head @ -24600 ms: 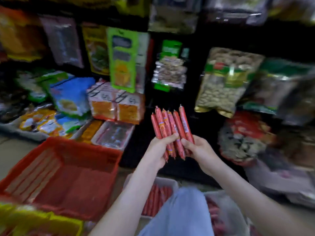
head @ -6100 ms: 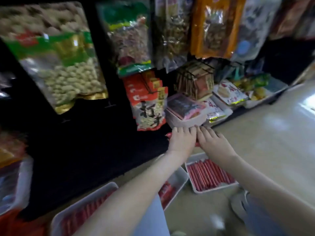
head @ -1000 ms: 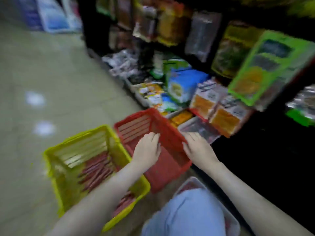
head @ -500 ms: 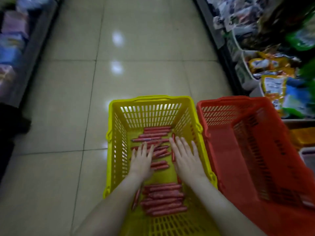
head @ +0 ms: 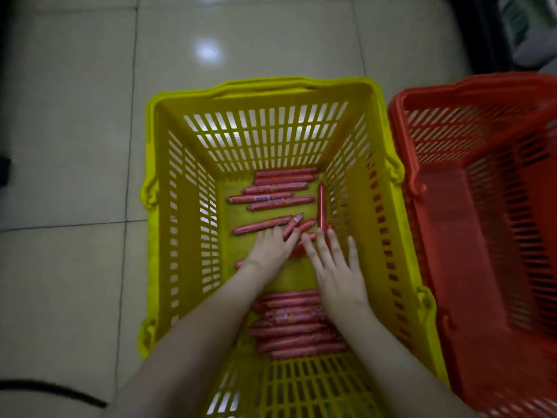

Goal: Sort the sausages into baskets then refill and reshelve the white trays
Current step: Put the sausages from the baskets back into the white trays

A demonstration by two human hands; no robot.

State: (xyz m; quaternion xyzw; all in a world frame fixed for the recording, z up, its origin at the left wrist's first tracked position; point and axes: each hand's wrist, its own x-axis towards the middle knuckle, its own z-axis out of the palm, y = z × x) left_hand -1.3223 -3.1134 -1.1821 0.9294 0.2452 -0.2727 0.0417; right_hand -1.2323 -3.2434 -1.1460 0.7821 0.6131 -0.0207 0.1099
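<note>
A yellow basket stands on the tiled floor with several red sausages on its bottom: one row at the far end, one upright sausage by the right wall, and a near stack. Both my hands are inside the basket. My left hand lies on loose sausages in the middle with its fingers bent down over them; I cannot tell whether it grips one. My right hand hovers beside it, fingers spread and straight, its fingertips at the loose sausages. A red basket stands right of the yellow one, with nothing visible inside.
Pale floor tiles stretch to the left and beyond the baskets. A dark shelf base with packaged goods sits at the top right. A dark curved line crosses the lower left corner.
My view swung from the shelf to straight down over the yellow basket. Both hands went deeper into it, and the left hand's fingers bent onto the middle sausages.
</note>
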